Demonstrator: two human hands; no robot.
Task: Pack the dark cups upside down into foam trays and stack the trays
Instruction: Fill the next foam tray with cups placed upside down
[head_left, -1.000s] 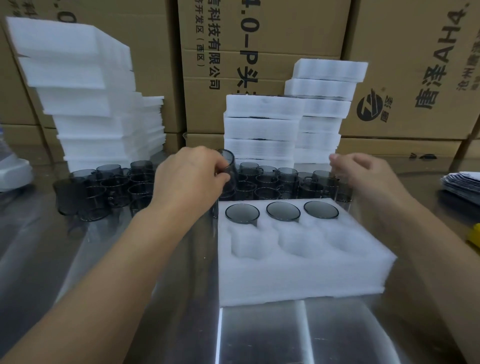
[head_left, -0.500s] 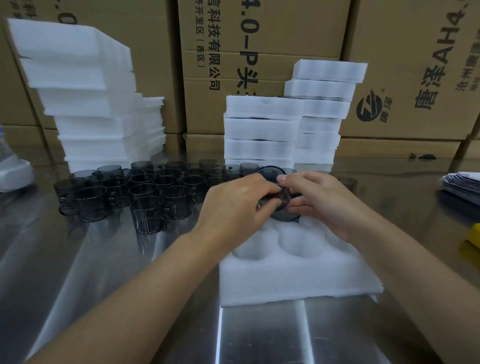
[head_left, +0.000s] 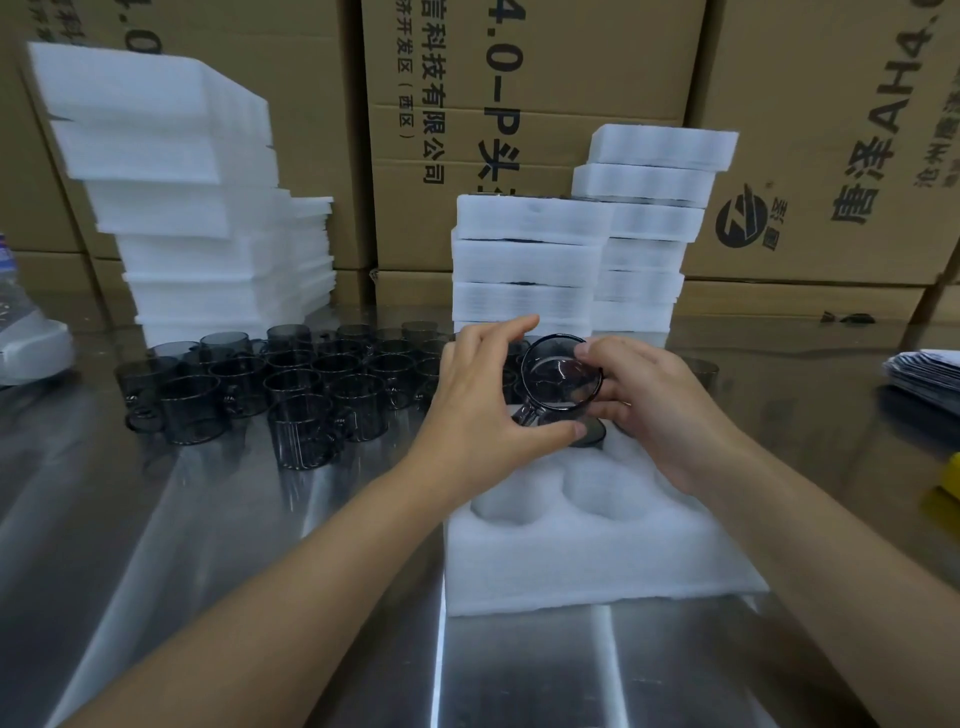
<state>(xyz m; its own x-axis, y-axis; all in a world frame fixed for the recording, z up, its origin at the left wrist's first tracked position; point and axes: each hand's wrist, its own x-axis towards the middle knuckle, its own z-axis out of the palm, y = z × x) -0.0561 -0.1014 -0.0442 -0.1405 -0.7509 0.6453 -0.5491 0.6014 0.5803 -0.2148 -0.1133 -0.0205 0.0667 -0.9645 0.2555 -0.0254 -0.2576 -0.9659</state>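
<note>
A dark see-through cup (head_left: 561, 376) with a handle hangs tilted over the back row of the white foam tray (head_left: 597, 561), its round end facing me. My right hand (head_left: 660, 410) grips it from the right, fingers curled on its rim. From the left, my left hand (head_left: 483, 400) cups it, thumb under the handle and fingers stretched above the rim. Just below the held cup, the base of an upside-down cup (head_left: 592, 435) shows in a tray pocket. Two front pockets (head_left: 602, 493) gape open. My hands hide the rest of the back row.
Several loose dark cups (head_left: 291, 384) stand on the metal table (head_left: 208, 545) to the left. Two stacks of packed foam trays (head_left: 524, 260) rise behind my hands, and a tall pile of foam trays (head_left: 176, 182) stands at back left. Cardboard boxes (head_left: 519, 78) wall the back; papers (head_left: 930, 369) lie at right.
My left hand carried a cup from the loose group over to the tray, and my right hand came in from the right edge. Both now hold it above the back row.
</note>
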